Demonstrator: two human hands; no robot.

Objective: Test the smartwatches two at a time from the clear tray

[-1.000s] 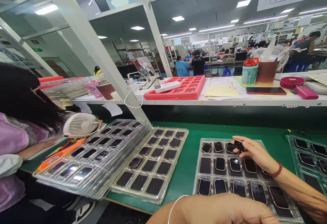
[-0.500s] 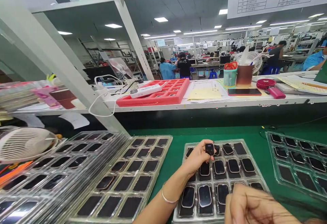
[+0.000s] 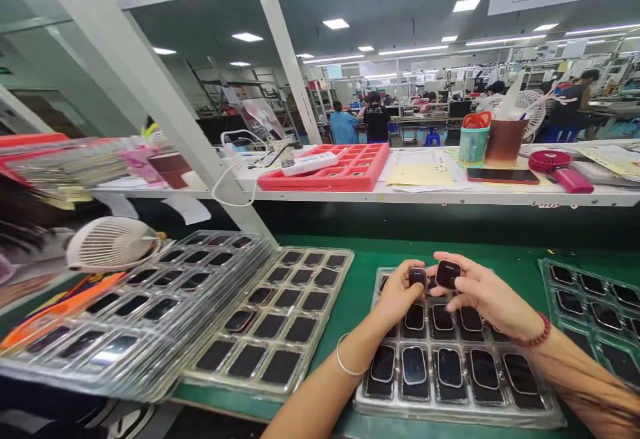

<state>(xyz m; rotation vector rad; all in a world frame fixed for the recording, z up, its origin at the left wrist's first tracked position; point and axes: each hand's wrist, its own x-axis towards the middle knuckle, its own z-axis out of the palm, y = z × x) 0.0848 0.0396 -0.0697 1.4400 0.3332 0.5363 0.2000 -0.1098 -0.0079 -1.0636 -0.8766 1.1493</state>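
Observation:
My left hand [image 3: 397,295] pinches a small black watch body [image 3: 417,276] above the far row of a clear plastic tray [image 3: 367,402]. Beside it, my right hand [image 3: 487,295] grips a second black watch body [image 3: 449,273], and the two pieces nearly touch. Several dark watch bodies lie in the tray's pockets on the green mat [image 3: 367,289]. A thin bangle is on my left wrist and a red bead bracelet on my right.
A tray of empty pockets [image 3: 280,322] lies to the left, next to a leaning stack of trays [image 3: 145,312]. Another tray [image 3: 595,299] sits at the right edge. A white fan [image 3: 107,244] stands far left. The shelf behind carries a red tray [image 3: 340,173], papers, cups and a phone.
My right hand has risen from the bottom edge to the tray's far row, now holding a watch body beside the one in my left hand. The view shifted slightly right.

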